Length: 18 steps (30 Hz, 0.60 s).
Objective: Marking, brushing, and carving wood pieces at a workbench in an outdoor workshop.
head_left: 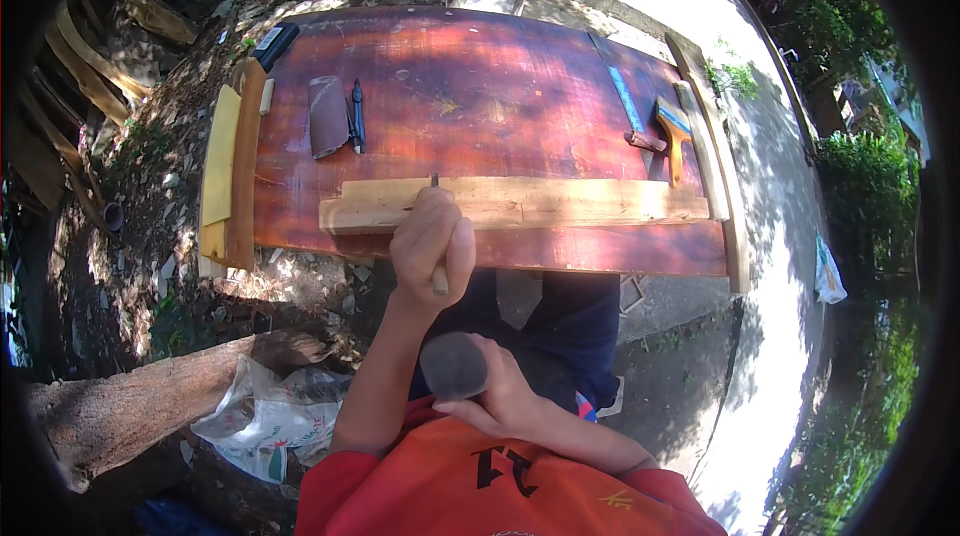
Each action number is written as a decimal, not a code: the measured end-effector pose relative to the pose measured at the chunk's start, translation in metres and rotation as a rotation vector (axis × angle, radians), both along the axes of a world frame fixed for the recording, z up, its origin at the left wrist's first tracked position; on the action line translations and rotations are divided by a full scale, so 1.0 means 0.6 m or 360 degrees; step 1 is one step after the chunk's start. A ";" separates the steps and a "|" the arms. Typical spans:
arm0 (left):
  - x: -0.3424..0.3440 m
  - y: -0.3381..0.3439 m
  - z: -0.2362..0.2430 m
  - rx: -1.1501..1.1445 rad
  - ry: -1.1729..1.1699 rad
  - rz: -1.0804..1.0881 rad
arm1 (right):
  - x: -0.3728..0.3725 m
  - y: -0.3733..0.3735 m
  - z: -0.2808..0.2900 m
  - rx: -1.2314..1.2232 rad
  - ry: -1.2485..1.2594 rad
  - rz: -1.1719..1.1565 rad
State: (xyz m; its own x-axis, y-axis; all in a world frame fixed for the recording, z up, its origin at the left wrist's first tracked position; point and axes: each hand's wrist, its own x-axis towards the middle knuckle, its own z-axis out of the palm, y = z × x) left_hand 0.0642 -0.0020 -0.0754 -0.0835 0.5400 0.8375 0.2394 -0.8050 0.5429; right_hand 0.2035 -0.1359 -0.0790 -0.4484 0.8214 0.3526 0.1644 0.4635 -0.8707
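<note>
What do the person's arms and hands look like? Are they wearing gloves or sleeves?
No gloves: the left hand and right hand are bare, and so are both forearms. The only clothing is an orange-red shirt with short sleeves and a dark marking on the front.

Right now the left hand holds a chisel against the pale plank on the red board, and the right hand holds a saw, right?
Not quite. The right hand holds a dark round-headed mallet, not a saw. The head view shows the left hand holding the chisel on the pale plank on the red board.

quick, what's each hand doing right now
Left hand: closed on a wooden-handled chisel, tip at the pale plank.
Right hand: closed on a dark round-headed mallet, held near the chest.
</note>
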 end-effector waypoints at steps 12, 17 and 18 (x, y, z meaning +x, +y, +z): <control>-0.008 -0.012 -0.017 -0.0217 0.0075 0.0110 | -0.011 0.021 -0.009 -0.0003 0.0039 0.0137; 0.000 -0.021 -0.012 -0.0242 0.0004 0.0277 | -0.013 0.009 0.002 -0.0421 0.0025 0.0027; -0.007 -0.016 -0.020 -0.0270 0.0011 0.0205 | -0.010 0.010 0.001 -0.0121 0.0091 0.0044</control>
